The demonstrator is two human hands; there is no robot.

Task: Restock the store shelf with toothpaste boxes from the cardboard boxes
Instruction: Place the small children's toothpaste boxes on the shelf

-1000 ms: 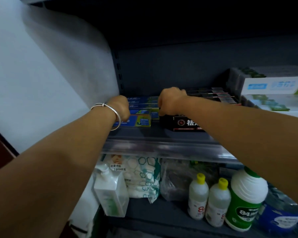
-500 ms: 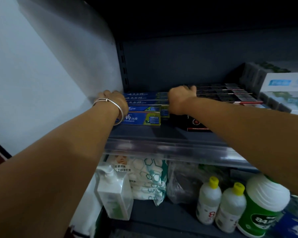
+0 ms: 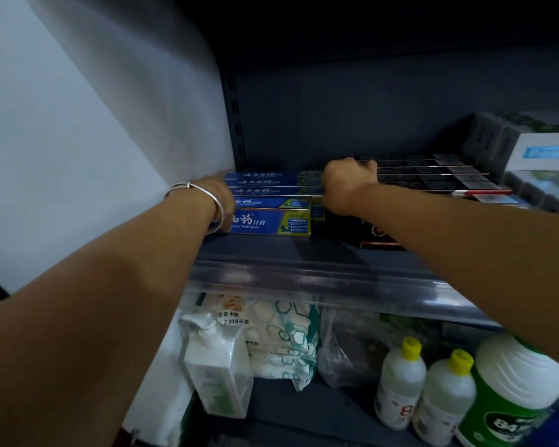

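While both arms are reaching onto the shelf point(image 3: 304, 253), the left hand point(image 3: 220, 198) is curling round the left end of the blue toothpaste boxes point(image 3: 271, 201) and the right hand point(image 3: 346, 182) is gripping their right end — the stack is sitting at the shelf's left, touching the black boxes point(image 3: 433, 179). A bangle point(image 3: 204, 195) is circling the left wrist.
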